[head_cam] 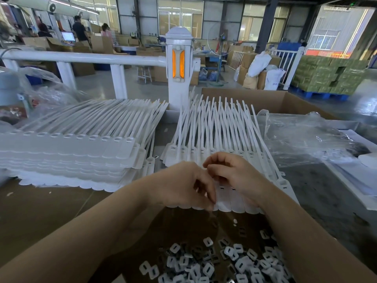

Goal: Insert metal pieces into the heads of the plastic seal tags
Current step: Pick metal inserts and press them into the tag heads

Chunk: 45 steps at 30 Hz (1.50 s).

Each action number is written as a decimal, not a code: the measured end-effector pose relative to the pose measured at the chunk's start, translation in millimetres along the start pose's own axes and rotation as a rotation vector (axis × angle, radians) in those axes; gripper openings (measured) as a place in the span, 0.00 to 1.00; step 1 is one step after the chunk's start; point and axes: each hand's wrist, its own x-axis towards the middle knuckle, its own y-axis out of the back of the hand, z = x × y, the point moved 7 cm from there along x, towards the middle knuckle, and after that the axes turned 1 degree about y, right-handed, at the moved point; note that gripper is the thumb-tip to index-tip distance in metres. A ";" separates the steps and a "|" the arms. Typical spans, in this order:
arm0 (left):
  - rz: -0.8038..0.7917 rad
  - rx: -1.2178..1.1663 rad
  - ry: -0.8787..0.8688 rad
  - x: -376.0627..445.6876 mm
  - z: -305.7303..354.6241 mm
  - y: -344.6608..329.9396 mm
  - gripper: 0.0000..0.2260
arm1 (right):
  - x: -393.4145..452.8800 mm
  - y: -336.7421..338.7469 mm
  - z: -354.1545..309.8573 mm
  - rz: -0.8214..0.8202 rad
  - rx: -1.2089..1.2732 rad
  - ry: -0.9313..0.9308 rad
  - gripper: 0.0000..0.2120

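Observation:
A row of joined white plastic seal tags (224,139) lies in front of me, tails fanned away and flat heads toward me. My left hand (183,184) rests on the near heads with its fingers curled down over the strip's front edge. Beside it, my right hand (236,174) hovers over the tag heads, thumb and forefinger pinched together; anything between them is too small to see. A pile of small white and metal pieces (214,262) lies on the cardboard just below my wrists.
A tall stack of tag strips (71,156) sits to the left. Crumpled clear plastic (306,139) lies to the right, and an open cardboard box (265,99) stands behind. A white railing post (179,68) rises beyond the tags. People work far back left.

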 end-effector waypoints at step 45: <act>0.333 -0.403 0.245 1.5 -28.9 28.6 0.04 | -3.1 -1.4 -4.3 -0.017 -0.006 0.005 0.07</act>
